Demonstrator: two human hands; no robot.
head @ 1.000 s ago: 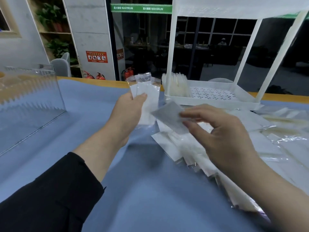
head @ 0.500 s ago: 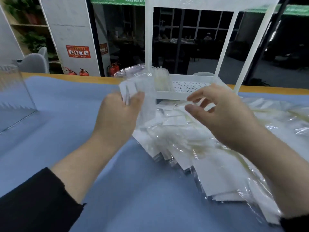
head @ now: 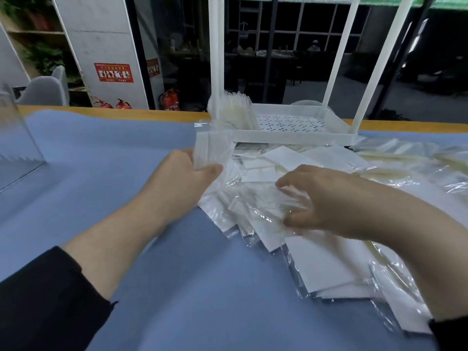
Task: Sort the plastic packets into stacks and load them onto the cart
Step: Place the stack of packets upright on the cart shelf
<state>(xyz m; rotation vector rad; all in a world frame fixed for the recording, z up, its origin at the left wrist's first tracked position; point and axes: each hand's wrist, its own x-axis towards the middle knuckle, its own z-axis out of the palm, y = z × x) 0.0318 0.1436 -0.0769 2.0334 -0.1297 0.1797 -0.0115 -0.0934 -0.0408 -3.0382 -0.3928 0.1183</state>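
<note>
A small stack of clear plastic packets (head: 211, 150) is gripped upright in the left hand (head: 182, 178), the thumb pressed across its front and the fingers hidden behind it. The right hand (head: 326, 198) is laid palm down on the loose pile of packets (head: 316, 254), its fingers spread and reaching in among the topmost ones; whether any single packet is pinched cannot be told, as the fingertips are blurred and partly covered by film. The pile is spread over a blue table cover (head: 177, 287), fanning from beside the left hand out to the right edge of the view. Just behind the pile, a white plastic cart (head: 291, 136) is seen, with a perforated lower tray. A row of packets (head: 238, 110) is stood on edge in that tray's left end. A clear acrylic panel (head: 15, 145) is seen at far left.
</note>
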